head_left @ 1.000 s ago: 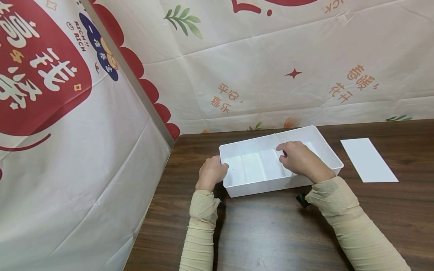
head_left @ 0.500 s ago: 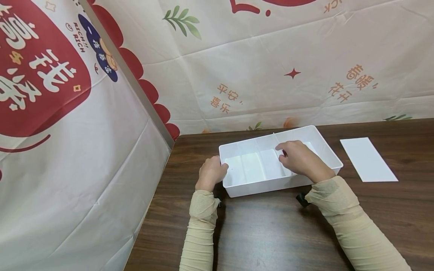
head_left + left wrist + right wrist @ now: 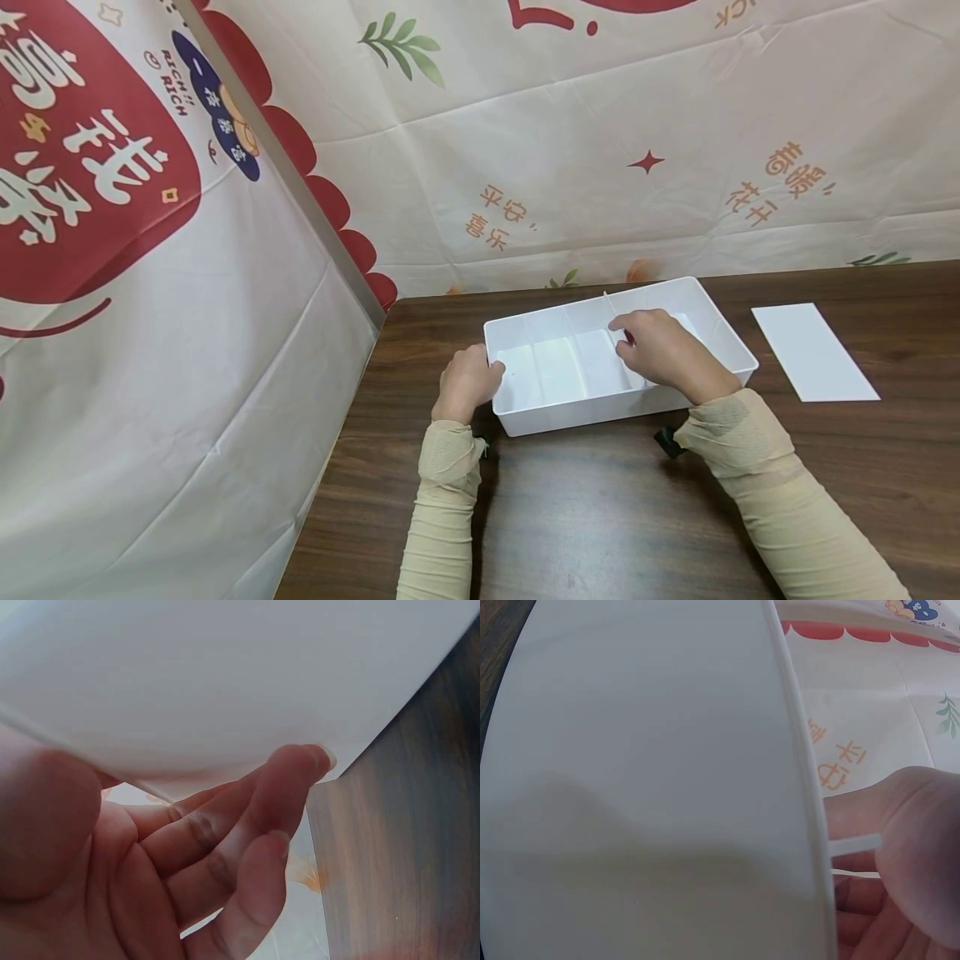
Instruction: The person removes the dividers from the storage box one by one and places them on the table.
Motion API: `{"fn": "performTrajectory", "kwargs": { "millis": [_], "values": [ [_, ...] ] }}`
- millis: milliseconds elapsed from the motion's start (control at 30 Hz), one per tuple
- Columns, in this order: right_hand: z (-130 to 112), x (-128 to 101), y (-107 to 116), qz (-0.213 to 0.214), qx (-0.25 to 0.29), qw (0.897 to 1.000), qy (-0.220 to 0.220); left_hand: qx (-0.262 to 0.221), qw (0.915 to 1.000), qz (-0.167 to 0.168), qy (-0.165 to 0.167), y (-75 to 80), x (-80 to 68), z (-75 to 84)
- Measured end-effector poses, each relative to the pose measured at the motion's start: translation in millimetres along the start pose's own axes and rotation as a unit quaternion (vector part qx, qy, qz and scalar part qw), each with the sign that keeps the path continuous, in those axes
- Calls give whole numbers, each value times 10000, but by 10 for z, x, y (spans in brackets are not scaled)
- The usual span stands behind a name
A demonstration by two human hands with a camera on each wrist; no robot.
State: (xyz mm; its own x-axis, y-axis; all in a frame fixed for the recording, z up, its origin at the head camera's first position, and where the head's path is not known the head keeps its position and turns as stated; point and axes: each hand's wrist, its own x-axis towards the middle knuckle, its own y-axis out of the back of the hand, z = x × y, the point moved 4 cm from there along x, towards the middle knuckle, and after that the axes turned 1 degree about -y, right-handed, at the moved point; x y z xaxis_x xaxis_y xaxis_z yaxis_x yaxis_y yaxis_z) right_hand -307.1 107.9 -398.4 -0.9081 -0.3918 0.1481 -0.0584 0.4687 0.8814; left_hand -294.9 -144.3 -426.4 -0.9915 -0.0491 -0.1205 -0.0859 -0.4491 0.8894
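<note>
Head view: white plastic bin (image 3: 720,329) sits on the dark wood table (image 3: 600,517), near the back edge, long side toward the person. Left hand (image 3: 467,385) curls against the bin's left end wall, fingers wrapped at the corner, steadying it. Right hand (image 3: 663,350) reaches over the front wall into the bin and pinches a thin white divider (image 3: 611,317) that stands upright across the inside. A flat white sheet (image 3: 813,352) lies on the table well apart to the right. Printed cloth (image 3: 600,167) hangs behind and to the left.

Left wrist view: fingers (image 3: 247,825) curled under and against the bin's smooth white wall (image 3: 225,675); contact at the fingertips looks firm, though the thumb is blurred, so its grip is hard to confirm.

Right wrist view: bin wall (image 3: 645,772) fills the frame; thumb (image 3: 907,825) presses a thin white strip (image 3: 855,844) edge-on, presumably the divider.

Handling judgement: bin looks light, stiff and slick, likely to skate on the wood unless held at a wall or corner. Divider looks thin and flexible; best taken at its top edge, near the middle, and moved straight so it does not bow.
</note>
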Motion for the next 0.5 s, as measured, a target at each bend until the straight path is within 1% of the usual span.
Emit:
{"fn": "performTrajectory", "kwargs": {
  "millis": [233, 500],
  "values": [
    [3, -8, 11, 122, -2, 9999, 78, 31, 10000, 0, 31, -4, 5, -5],
    [-1, -7, 33, 126, -12, 9999, 70, -10, 10000, -44, 65, -7, 14, -12]
  ]
}}
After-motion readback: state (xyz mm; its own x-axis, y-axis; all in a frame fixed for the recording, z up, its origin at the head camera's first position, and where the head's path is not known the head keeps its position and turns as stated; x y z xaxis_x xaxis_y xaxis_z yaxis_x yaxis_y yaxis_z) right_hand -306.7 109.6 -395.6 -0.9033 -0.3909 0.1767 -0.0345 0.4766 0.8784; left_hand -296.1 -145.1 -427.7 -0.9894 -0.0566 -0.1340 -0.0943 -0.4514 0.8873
